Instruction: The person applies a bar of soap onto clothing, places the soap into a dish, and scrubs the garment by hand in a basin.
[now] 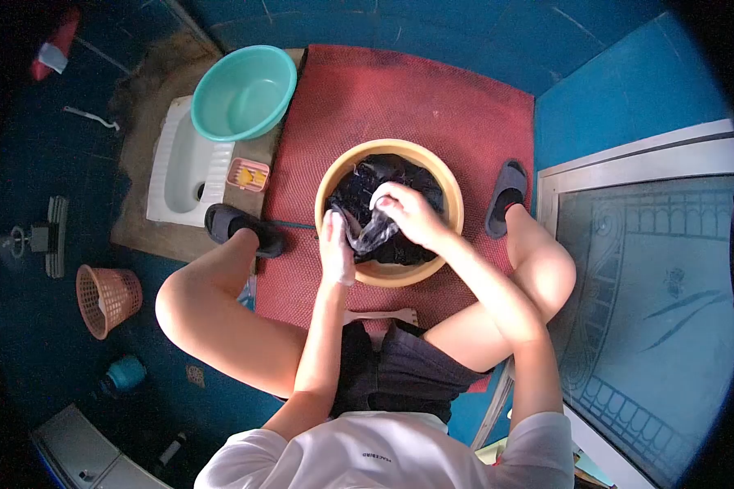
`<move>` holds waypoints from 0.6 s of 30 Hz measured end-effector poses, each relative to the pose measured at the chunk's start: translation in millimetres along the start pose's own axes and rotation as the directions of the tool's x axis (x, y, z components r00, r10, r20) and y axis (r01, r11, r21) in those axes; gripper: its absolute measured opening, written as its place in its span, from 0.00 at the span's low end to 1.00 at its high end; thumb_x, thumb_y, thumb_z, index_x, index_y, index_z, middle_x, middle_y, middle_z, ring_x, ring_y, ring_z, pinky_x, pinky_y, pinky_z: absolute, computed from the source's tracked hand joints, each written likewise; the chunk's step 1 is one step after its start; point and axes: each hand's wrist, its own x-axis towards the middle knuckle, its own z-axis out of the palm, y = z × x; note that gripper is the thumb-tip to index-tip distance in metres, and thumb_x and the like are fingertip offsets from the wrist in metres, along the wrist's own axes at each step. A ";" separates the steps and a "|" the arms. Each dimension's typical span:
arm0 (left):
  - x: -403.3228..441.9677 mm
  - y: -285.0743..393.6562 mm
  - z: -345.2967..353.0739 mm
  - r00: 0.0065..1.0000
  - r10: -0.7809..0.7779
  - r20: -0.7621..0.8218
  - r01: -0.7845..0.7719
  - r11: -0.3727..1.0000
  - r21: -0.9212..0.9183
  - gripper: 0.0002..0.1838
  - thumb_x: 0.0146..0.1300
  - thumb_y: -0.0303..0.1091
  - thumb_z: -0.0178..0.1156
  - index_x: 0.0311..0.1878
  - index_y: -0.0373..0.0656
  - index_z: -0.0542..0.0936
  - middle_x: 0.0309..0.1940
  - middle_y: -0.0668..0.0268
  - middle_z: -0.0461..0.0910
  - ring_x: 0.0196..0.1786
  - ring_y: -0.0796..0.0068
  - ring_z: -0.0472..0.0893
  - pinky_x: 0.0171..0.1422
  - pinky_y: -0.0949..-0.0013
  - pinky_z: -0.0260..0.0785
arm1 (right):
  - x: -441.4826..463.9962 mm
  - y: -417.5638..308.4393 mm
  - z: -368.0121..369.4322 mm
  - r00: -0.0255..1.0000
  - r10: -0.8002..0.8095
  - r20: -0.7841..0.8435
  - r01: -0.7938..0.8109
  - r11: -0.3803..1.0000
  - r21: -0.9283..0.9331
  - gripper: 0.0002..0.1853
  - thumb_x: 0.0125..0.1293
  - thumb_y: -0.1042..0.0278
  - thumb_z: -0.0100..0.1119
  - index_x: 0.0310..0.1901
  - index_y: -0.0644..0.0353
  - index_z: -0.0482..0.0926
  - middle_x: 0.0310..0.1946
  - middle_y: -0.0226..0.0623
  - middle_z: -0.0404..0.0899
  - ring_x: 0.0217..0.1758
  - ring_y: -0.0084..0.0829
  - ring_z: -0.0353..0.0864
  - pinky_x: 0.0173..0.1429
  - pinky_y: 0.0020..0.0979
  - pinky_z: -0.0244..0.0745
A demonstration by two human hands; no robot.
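Note:
A yellow-tan basin [457,193] stands on the red mat between my knees, filled with dark wet clothes [383,169]. My right hand [405,212] is closed on a bunched part of a dark, sudsy garment [373,235] over the middle of the basin. At the basin's left side, my left hand [337,248] grips the other part of that garment, its fingers close together and pale foam on the skin. The garment stretches between both hands. Its exact kind is hard to tell, and the basin's bottom is hidden by the clothes.
A green basin [245,94] sits at the upper left, partly over a squat toilet [179,167]. Beside it is a pink soap dish [248,174] with yellow soap. A woven basket [106,300] stands at left; a glass-panelled door [644,277] is at right. Red mat [416,90] covers the floor.

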 end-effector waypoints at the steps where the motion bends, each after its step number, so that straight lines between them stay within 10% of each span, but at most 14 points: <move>1: -1.7 -7.8 1.7 0.999 -0.033 0.003 0.033 0.999 -0.035 0.12 0.66 0.41 0.44 0.36 0.43 0.70 0.24 0.76 0.64 0.28 0.86 0.63 0.33 0.81 0.57 | -2.3 2.9 12.5 1.000 -0.001 -0.014 0.002 0.999 0.036 0.04 0.63 0.72 0.46 0.33 0.60 0.71 0.28 0.27 0.69 0.33 0.16 0.66 0.40 0.20 0.64; 4: -12.7 -10.8 21.9 0.961 -0.145 -0.236 0.152 0.988 0.012 0.13 0.66 0.42 0.43 0.31 0.45 0.69 0.23 0.76 0.64 0.27 0.87 0.63 0.32 0.81 0.58 | -15.5 -2.0 45.8 0.991 0.047 -0.122 -0.092 0.913 -0.399 0.05 0.62 0.66 0.48 0.34 0.58 0.68 0.21 0.38 0.73 0.25 0.30 0.77 0.29 0.31 0.70; 7: -5.6 -34.7 -11.6 0.991 -0.114 0.064 0.109 0.991 0.079 0.14 0.66 0.43 0.43 0.29 0.47 0.70 0.19 0.77 0.61 0.24 0.88 0.62 0.26 0.81 0.57 | -29.9 5.3 62.9 0.989 -0.090 -0.114 -0.015 0.713 -0.701 0.08 0.59 0.61 0.51 0.31 0.55 0.67 0.14 0.41 0.72 0.18 0.41 0.76 0.20 0.39 0.68; 11: -17.1 -20.7 27.5 0.982 -0.107 -0.155 0.120 0.990 0.074 0.15 0.66 0.43 0.44 0.28 0.45 0.72 0.19 0.79 0.65 0.22 0.88 0.63 0.27 0.81 0.57 | -1.1 7.1 46.6 0.943 -0.127 -0.308 -0.129 0.714 -0.688 0.12 0.61 0.60 0.49 0.24 0.57 0.68 0.11 0.38 0.71 0.13 0.35 0.75 0.14 0.35 0.65; 15: -11.5 -23.1 -2.9 0.975 -0.220 0.018 0.219 0.975 0.037 0.18 0.65 0.47 0.45 0.24 0.46 0.71 0.17 0.77 0.65 0.22 0.88 0.64 0.25 0.80 0.57 | -34.9 1.9 62.4 0.898 -0.441 0.001 0.295 0.599 -0.745 0.11 0.59 0.58 0.51 0.25 0.55 0.69 0.09 0.36 0.70 0.10 0.31 0.73 0.14 0.34 0.67; 17: -7.3 -47.6 -15.4 0.959 0.210 0.190 -0.284 0.707 0.648 0.17 0.65 0.45 0.44 0.31 0.42 0.73 0.21 0.74 0.67 0.24 0.86 0.64 0.29 0.78 0.60 | -18.1 12.4 55.8 0.955 -0.270 -0.122 0.104 0.692 -0.714 0.12 0.59 0.59 0.51 0.24 0.55 0.69 0.08 0.36 0.69 0.10 0.31 0.73 0.13 0.33 0.66; 18: -12.8 -34.9 2.5 1.000 0.000 -0.018 0.007 0.918 0.397 0.16 0.65 0.44 0.43 0.34 0.41 0.73 0.23 0.74 0.68 0.26 0.85 0.64 0.30 0.77 0.60 | -5.1 0.7 49.6 0.936 -0.274 -0.220 -0.004 0.619 -0.786 0.13 0.60 0.59 0.50 0.23 0.55 0.68 0.07 0.35 0.67 0.09 0.31 0.72 0.12 0.33 0.63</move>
